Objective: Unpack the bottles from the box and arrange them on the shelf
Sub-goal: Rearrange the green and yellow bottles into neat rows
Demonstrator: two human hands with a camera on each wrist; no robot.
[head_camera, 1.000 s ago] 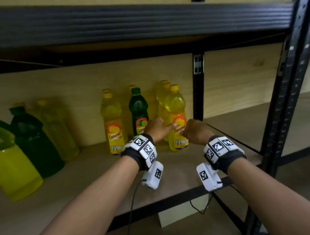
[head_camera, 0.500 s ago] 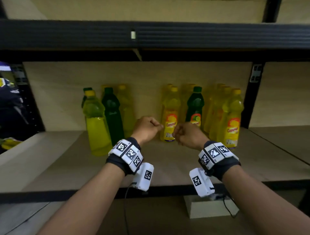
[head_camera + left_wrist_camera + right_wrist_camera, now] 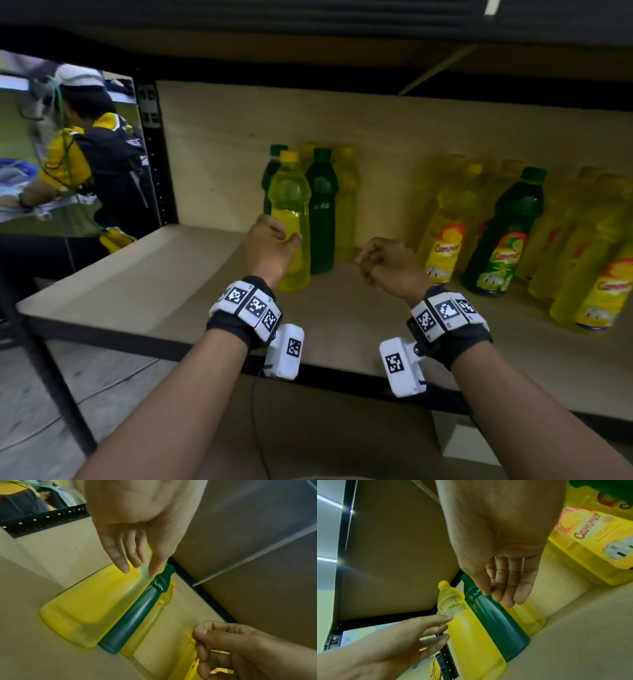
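Wooden shelf board [image 3: 144,287] on a black metal rack, plywood backing behind; another person is sitting beyond the left upright, blurred.

Stock, left cluster: unlabelled yellow bottle [image 3: 291,219] standing upright at the front; dark green bottle [image 3: 321,212] just beside it on its right; further yellow and green bottles behind, partly hidden.

Stock, right cluster: labelled yellow bottle [image 3: 445,222], labelled green bottle [image 3: 507,233] and several more yellow ones, standing close together, well apart from the left cluster.

Box: not in view in any picture.

Left hand [image 3: 270,246]: hanging in front of the unlabelled yellow bottle, fingers loosely extended and relaxed, holding nothing. Whether the fingertips are touching the bottle cannot be told; the wrist views suggest near, not gripping.

Right hand [image 3: 390,263]: hovering over bare board between the two clusters, fingers loosely curled, holding nothing.

Step in hand, as a judgement: both hands are sitting empty at the shelf, so this reads as a pause between placements, or a small tidying of the left cluster.

Next move, as a judgement: either the left hand is closing round the front yellow bottle to square it with its neighbours, needing a light grip low on the body so it does not knock the green one, or both hands are going to the box for more.
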